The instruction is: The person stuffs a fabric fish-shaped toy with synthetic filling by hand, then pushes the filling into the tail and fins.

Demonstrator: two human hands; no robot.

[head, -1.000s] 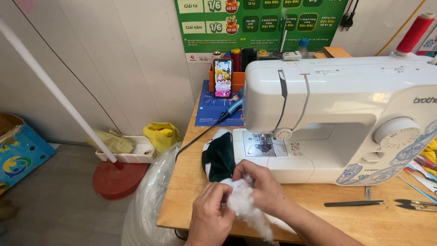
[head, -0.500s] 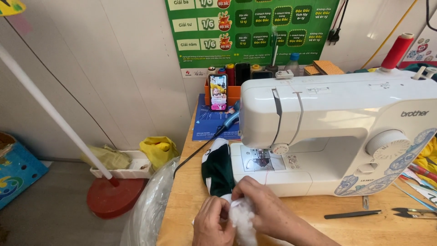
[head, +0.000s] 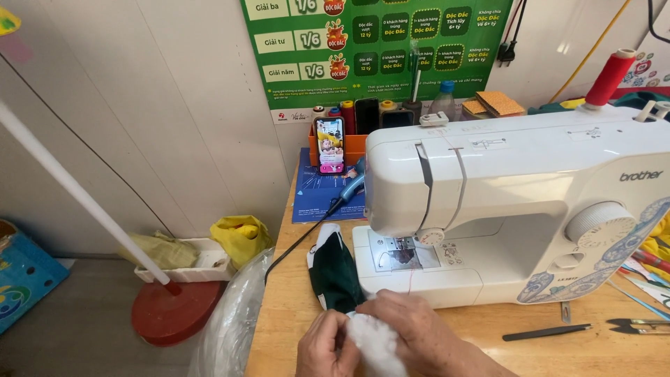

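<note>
Both hands, left hand (head: pixel 326 347) and right hand (head: pixel 412 334), pinch a white stuffing wad (head: pixel 371 343) at bottom centre beside the dark green fabric piece (head: pixel 333 274) on the tabletop (head: pixel 293 307); loose grip could shed fluff off the edge.

stuffing (head: pixel 373 342): white
fabric piece (head: pixel 335 276): dark green, white edge
sewing machine (head: pixel 530 202): white, blue paisley pattern
thread spool (head: pixel 611 78): red
bench (head: pixel 293 307): light wood
</note>
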